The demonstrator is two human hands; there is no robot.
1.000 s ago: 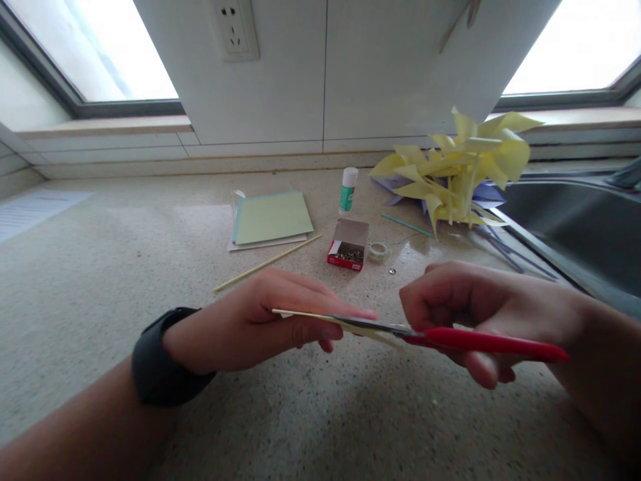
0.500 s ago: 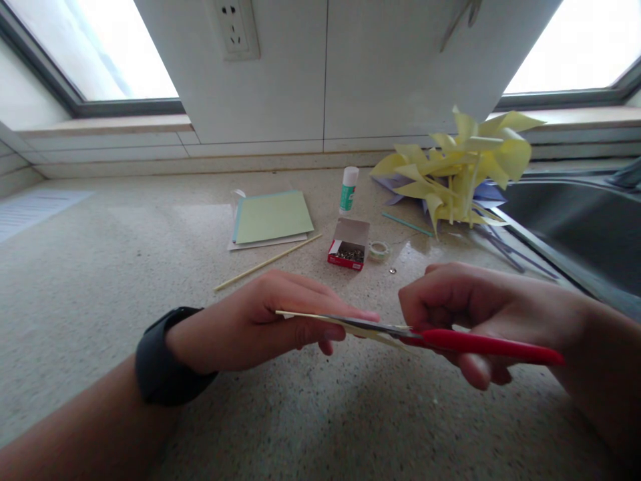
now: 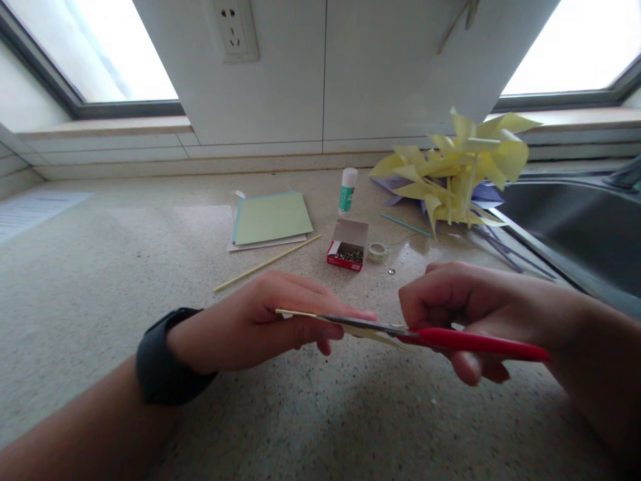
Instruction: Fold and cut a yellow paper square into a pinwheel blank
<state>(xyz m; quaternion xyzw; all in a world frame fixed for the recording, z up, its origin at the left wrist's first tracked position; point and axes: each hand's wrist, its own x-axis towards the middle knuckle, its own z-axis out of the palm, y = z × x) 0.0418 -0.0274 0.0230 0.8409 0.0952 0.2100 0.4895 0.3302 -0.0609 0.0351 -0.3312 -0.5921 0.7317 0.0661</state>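
Observation:
My left hand (image 3: 260,327), with a dark watch at the wrist, pinches a thin pale yellow sheet of paper (image 3: 305,316) held edge-on above the speckled counter (image 3: 90,267). My right hand (image 3: 471,314) grips red-handled scissors (image 3: 451,339). Their blades lie along the paper's edge, right at my left fingertips. Both hands hover close together in the lower middle of the view.
Behind the hands lie a wooden stick (image 3: 265,263), a stack of green and white sheets (image 3: 270,218), an open red box of pins (image 3: 347,247), a roll of tape (image 3: 378,250), a glue stick (image 3: 346,190) and a pile of yellow paper pinwheels (image 3: 461,170). A sink (image 3: 581,227) is at right.
The scissors and my right hand have crept slightly left along the paper. My left hand holds nearly still.

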